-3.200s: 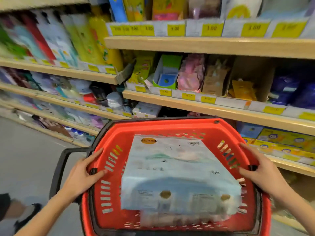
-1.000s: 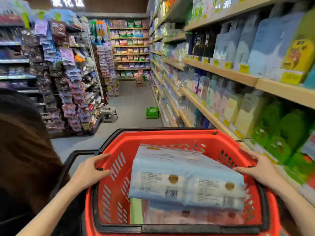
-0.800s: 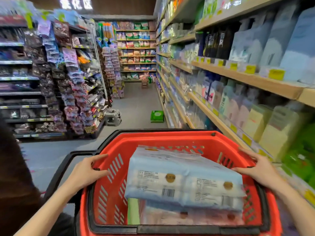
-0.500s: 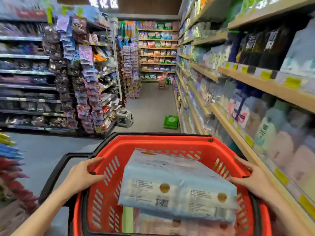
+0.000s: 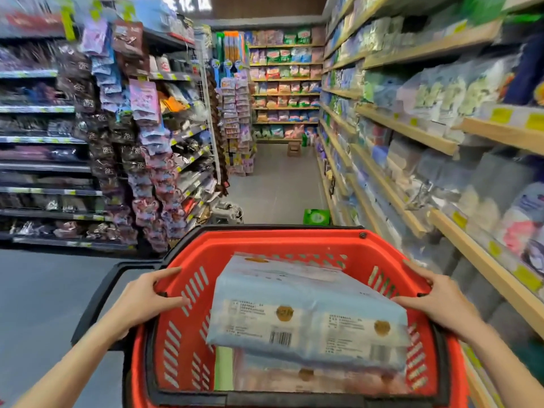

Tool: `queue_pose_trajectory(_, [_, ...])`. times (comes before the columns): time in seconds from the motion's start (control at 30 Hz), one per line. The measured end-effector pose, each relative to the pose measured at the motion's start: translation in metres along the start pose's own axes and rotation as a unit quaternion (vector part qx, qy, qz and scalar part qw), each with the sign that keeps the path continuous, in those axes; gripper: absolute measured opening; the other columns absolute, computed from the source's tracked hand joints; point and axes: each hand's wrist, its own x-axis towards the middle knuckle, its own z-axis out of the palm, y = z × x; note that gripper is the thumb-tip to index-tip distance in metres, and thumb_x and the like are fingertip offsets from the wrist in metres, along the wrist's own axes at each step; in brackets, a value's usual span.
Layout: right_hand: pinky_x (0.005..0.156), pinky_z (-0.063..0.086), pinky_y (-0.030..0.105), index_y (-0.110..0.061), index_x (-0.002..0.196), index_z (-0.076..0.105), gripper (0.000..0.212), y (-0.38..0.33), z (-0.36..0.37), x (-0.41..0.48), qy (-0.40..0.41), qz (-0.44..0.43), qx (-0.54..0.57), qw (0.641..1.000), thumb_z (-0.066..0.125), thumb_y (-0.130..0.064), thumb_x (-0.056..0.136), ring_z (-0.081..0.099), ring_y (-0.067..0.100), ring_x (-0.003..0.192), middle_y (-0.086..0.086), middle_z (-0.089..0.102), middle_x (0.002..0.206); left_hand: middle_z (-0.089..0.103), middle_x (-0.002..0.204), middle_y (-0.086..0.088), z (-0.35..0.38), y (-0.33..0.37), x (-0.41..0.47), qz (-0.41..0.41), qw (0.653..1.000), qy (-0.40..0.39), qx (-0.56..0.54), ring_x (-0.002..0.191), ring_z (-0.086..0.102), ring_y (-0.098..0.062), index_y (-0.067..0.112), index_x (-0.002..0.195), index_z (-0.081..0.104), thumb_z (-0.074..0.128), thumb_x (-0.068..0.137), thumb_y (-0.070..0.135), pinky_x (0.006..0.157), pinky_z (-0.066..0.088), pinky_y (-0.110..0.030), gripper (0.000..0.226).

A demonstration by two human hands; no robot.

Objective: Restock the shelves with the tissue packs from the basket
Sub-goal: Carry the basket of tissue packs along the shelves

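Note:
I hold a red plastic basket (image 5: 282,245) in front of me. My left hand (image 5: 147,298) grips its left rim and my right hand (image 5: 438,298) grips its right rim. A pale blue tissue pack (image 5: 306,307) lies tilted on top inside the basket. Under it lies a pinkish tissue pack (image 5: 318,375), mostly hidden, with a green pack edge (image 5: 222,369) beside it. Wooden shelves (image 5: 412,131) full of packaged goods run along my right side.
The grey aisle floor (image 5: 276,187) stretches ahead to a far shelf wall (image 5: 282,83). A green box (image 5: 316,216) and a small stool (image 5: 228,212) sit on the floor ahead. Racks of hanging packets (image 5: 141,136) stand on the left. The basket's black handle (image 5: 97,295) hangs left.
The view has swung from facing a shelf to looking down the aisle, and the basket has moved forward along it. Both hands keep the same grip on the rim.

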Motion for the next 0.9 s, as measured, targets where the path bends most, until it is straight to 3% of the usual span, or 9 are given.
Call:
queue_pose_trajectory(0.07, [0.073, 0.047, 0.03, -0.029, 0.128, 0.049, 0.105, -0.007, 0.015, 0.039, 0.013, -0.002, 0.006, 1.0, 0.084, -0.056, 0.033, 0.061, 0.014, 0.082, -0.001, 0.066, 0.094, 0.07, 0.093, 0.007, -0.011, 0.004, 0.045, 0.007, 1.0, -0.003, -0.001, 0.076, 0.068, -0.007, 0.041, 0.121, 0.055, 0.085, 0.057, 0.036, 0.067, 0.054, -0.027, 0.072])
queue_pose_trajectory(0.2, [0.068, 0.042, 0.025, -0.021, 0.132, 0.047, 0.082, -0.029, 0.044, 0.112, 0.019, -0.003, 0.006, 1.0, 0.084, -0.017, 0.058, 0.059, 0.01, 0.075, 0.008, 0.068, 0.104, 0.069, 0.101, 0.008, -0.029, 0.006, 0.127, 0.02, 1.0, -0.003, 0.007, 0.08, 0.066, -0.007, 0.04, 0.122, 0.055, 0.088, 0.054, 0.035, 0.071, 0.053, -0.03, 0.075])
queue_pose_trajectory(0.33, [0.074, 0.04, 0.029, -0.02, 0.133, 0.046, 0.081, -0.047, 0.072, 0.19, 0.015, -0.011, 0.015, 1.0, 0.082, -0.012, 0.061, 0.058, 0.015, 0.087, 0.012, 0.065, 0.116, 0.056, 0.111, 0.008, -0.042, 0.009, 0.207, 0.034, 0.999, 0.018, 0.039, 0.092, 0.053, -0.009, 0.041, 0.123, 0.055, 0.087, 0.055, 0.038, 0.074, 0.044, -0.03, 0.076])
queue_pose_trajectory(0.5, [0.08, 0.036, 0.021, -0.011, 0.133, 0.045, 0.081, -0.067, 0.109, 0.291, 0.015, -0.017, 0.042, 0.999, 0.081, -0.004, 0.061, 0.052, 0.012, 0.097, 0.01, 0.06, 0.12, 0.062, 0.12, 0.0, -0.056, 0.008, 0.315, 0.031, 0.998, 0.024, 0.058, 0.098, 0.062, -0.017, 0.046, 0.12, 0.054, 0.085, 0.048, 0.051, 0.082, 0.051, -0.036, 0.078])
queue_pose_trajectory(0.57, [0.08, 0.039, 0.023, -0.013, 0.134, 0.045, 0.089, -0.079, 0.121, 0.332, -0.002, -0.022, 0.041, 0.999, 0.086, -0.017, 0.055, 0.054, 0.011, 0.095, 0.007, 0.061, 0.117, 0.058, 0.128, -0.003, -0.06, 0.008, 0.355, 0.025, 0.997, 0.032, 0.07, 0.107, 0.059, -0.022, 0.047, 0.12, 0.054, 0.085, 0.046, 0.054, 0.083, 0.049, -0.035, 0.081])
queue_pose_trajectory(0.63, [0.085, 0.046, 0.029, -0.017, 0.134, 0.045, 0.114, -0.092, 0.132, 0.374, -0.014, -0.034, 0.044, 0.998, 0.086, -0.047, 0.032, 0.058, 0.012, 0.094, 0.001, 0.062, 0.111, 0.058, 0.129, -0.003, -0.067, 0.006, 0.391, 0.027, 0.996, 0.042, 0.075, 0.112, 0.058, -0.023, 0.047, 0.121, 0.054, 0.084, 0.043, 0.057, 0.087, 0.048, -0.038, 0.084])
queue_pose_trajectory(0.67, [0.089, 0.047, 0.032, -0.017, 0.134, 0.045, 0.119, -0.099, 0.137, 0.395, -0.017, -0.043, 0.049, 0.998, 0.083, -0.05, 0.027, 0.059, 0.013, 0.096, -0.001, 0.062, 0.111, 0.06, 0.127, -0.002, -0.072, 0.005, 0.407, 0.027, 0.996, 0.045, 0.07, 0.11, 0.059, -0.022, 0.047, 0.12, 0.054, 0.083, 0.041, 0.06, 0.089, 0.049, -0.04, 0.086])
queue_pose_trajectory(0.8, [0.088, 0.045, 0.033, -0.016, 0.134, 0.044, 0.091, -0.132, 0.159, 0.471, -0.008, -0.067, 0.03, 0.997, 0.086, -0.018, 0.054, 0.059, 0.015, 0.094, 0.004, 0.064, 0.108, 0.062, 0.123, 0.0, -0.093, 0.001, 0.475, 0.019, 0.996, 0.062, 0.064, 0.11, 0.059, -0.021, 0.053, 0.116, 0.054, 0.08, 0.037, 0.066, 0.092, 0.049, -0.042, 0.084])
queue_pose_trajectory(0.9, [0.088, 0.045, 0.032, -0.016, 0.134, 0.044, 0.085, -0.149, 0.181, 0.528, -0.004, -0.073, 0.028, 0.997, 0.083, -0.013, 0.059, 0.058, 0.014, 0.096, 0.007, 0.064, 0.114, 0.061, 0.126, 0.0, -0.107, 0.004, 0.534, 0.028, 0.995, 0.074, 0.063, 0.114, 0.057, -0.021, 0.052, 0.115, 0.056, 0.082, 0.038, 0.062, 0.094, 0.047, -0.042, 0.082])
